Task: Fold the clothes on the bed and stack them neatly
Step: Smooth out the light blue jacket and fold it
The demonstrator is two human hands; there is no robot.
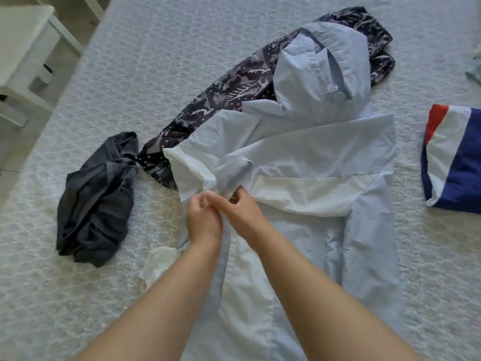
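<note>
Both of my forearms are reaching up from the bottom of the view over the pale blue hooded jacket [312, 157], which is lying flat on the bed [156, 74] with its hood pointing away from me. My left hand [204, 217] is curling its fingers round a bunched bit of the jacket's fabric at the left sleeve, and my right hand [240, 209] is pinching the same bunch just beside it, so the two hands are touching. One sleeve is lying folded across the jacket's chest.

A textured, whitish-grey cover is spreading over the whole bed. The bed's left edge is running diagonally from the lower left to the top, and beyond it a strip of floor and a white piece of furniture [23, 56] are showing.

A dark patterned garment [221, 100] is lying partly under the jacket's hood and left shoulder, stretching toward the upper right. A crumpled dark grey garment [96, 204] is sitting to the left, its top touching the patterned one's end. A small white piece of cloth [156, 264] is peeking out beside my left forearm. Well apart on the right, a folded red, white and blue garment [455, 157] is resting near the frame edge, and a pale scrap of cloth [475, 69] is showing above it.

Bare bed cover is lying open at the upper left, along the far side, and at the lower right.
</note>
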